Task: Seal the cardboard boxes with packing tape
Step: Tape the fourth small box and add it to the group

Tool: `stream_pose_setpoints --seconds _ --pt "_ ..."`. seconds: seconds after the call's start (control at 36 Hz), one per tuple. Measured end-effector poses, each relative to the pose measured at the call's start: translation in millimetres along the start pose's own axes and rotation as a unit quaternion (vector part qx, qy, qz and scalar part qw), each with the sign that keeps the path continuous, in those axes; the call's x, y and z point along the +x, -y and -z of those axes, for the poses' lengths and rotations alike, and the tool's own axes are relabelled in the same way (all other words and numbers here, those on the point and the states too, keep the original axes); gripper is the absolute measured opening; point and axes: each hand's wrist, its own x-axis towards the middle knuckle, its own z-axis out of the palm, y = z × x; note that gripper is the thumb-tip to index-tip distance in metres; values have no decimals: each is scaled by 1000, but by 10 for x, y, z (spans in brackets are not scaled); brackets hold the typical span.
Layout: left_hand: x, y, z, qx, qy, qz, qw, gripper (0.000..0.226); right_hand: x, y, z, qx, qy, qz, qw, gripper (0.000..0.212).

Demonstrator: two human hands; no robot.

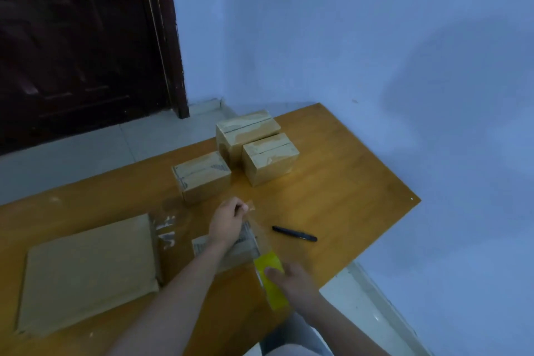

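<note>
The left hand (228,221) has a pinching grip on the free end of the clear tape (252,228), fingers curled round it just beyond the small box (228,248) that lies under its wrist. The right hand (291,277) has its grip closed round the yellow tape roll (271,280), thumb laid across the roll's face, at the near right corner of that box. The strip of tape runs taut between the two hands, its long axis going from the roll away toward the far side of the bench (332,182), along the right edge of the box.

The small box bears dark printed lines on its top, like a label or barcode, too blurred to read. No brand shows on the roll.

A black pen (294,233) lies on the bench just right of the box, pointing left-right. Beyond the box stand three taped boxes: one (202,176) nearest, also with dark unreadable print along its top edges, and two more (270,159) (247,127) farther off and to the right, touching each other. Left of the small box lies a large flat carton (86,272), with a crumpled piece of clear film (166,228) at its far right corner.
</note>
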Motion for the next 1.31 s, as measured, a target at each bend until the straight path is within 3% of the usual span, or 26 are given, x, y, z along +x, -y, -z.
stream_pose_setpoints --seconds 0.08,0.19,0.44,0.75,1.0,1.14,1.31 --pt "47 59 -38 35 -13 -16 999 17 42 27 -41 23 -9 -11 1000 24" --pt "99 61 -53 2 -25 -1 1000 18 68 83 -61 43 -22 -13 999 29" --pt "184 40 -27 -35 32 42 998 21 138 68 -42 43 -25 -15 999 29" --pt "202 66 -17 -60 32 66 995 23 207 39 -82 78 -5 -41 996 21" --pt "293 59 -34 22 91 133 987 20 242 -45 -103 108 8 -51 993 10" --pt "413 13 22 82 202 192 957 22 268 -65 -85 113 21 -47 992 10" --pt "412 -83 83 113 235 265 928 32 296 -102 -83 102 30 -31 994 17"
